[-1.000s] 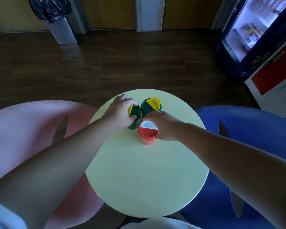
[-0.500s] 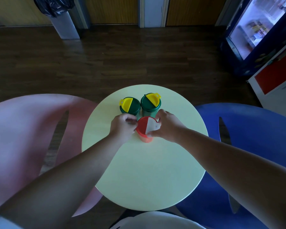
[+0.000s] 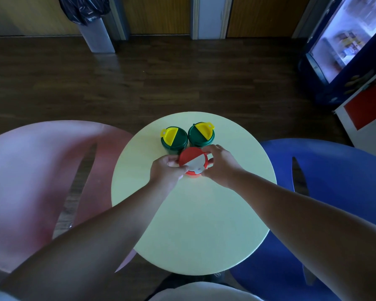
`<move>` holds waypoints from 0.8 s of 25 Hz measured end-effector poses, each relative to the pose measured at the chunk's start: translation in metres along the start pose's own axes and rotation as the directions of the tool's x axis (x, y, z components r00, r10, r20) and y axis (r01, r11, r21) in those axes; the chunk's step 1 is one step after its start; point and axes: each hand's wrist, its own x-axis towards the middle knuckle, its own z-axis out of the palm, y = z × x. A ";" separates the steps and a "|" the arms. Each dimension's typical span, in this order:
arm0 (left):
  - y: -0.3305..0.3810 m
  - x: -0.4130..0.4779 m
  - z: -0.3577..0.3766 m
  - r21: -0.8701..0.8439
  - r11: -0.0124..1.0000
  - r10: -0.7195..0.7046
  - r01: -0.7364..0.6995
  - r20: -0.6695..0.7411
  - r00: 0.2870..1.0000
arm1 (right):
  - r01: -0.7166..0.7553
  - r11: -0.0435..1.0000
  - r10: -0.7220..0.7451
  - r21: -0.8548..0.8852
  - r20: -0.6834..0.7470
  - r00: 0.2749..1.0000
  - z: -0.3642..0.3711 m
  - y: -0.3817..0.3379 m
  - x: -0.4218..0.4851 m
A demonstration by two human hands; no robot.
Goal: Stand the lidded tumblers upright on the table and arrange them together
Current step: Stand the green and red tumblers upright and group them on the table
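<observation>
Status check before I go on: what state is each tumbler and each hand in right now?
left green tumbler: upright, yellow-flapped lid on.
right green tumbler: upright, yellow-flapped lid on.
red tumbler: upright, white-flapped lid on, gripped on both sides.
left hand: grips the red tumbler's left side.
right hand: grips the red tumbler's right side.
round table: bears all three tumblers.

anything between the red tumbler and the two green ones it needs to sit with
Nothing visible. The red tumbler, gripped by the left hand and right hand, is right in front of the left green tumbler and right green tumbler. Whether it touches them is unclear.
</observation>
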 end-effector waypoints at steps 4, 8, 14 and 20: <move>0.008 0.001 0.003 0.112 0.990 0.088 -0.084 -0.037 0.995 | -0.017 1.000 0.018 0.018 -0.033 0.999 0.006 -0.004 0.005; 0.012 -0.005 0.001 0.300 0.930 0.208 -0.213 0.050 0.977 | -0.028 1.000 0.028 0.011 0.023 0.999 0.000 -0.005 0.004; 0.016 -0.004 0.000 0.469 0.820 0.305 -0.327 0.126 0.944 | -0.035 0.998 0.038 -0.052 0.052 0.998 -0.004 -0.008 0.008; 0.039 0.008 -0.022 0.609 0.615 0.491 -0.501 0.202 0.847 | 0.030 0.993 -0.019 -0.115 0.100 0.995 -0.027 -0.008 0.016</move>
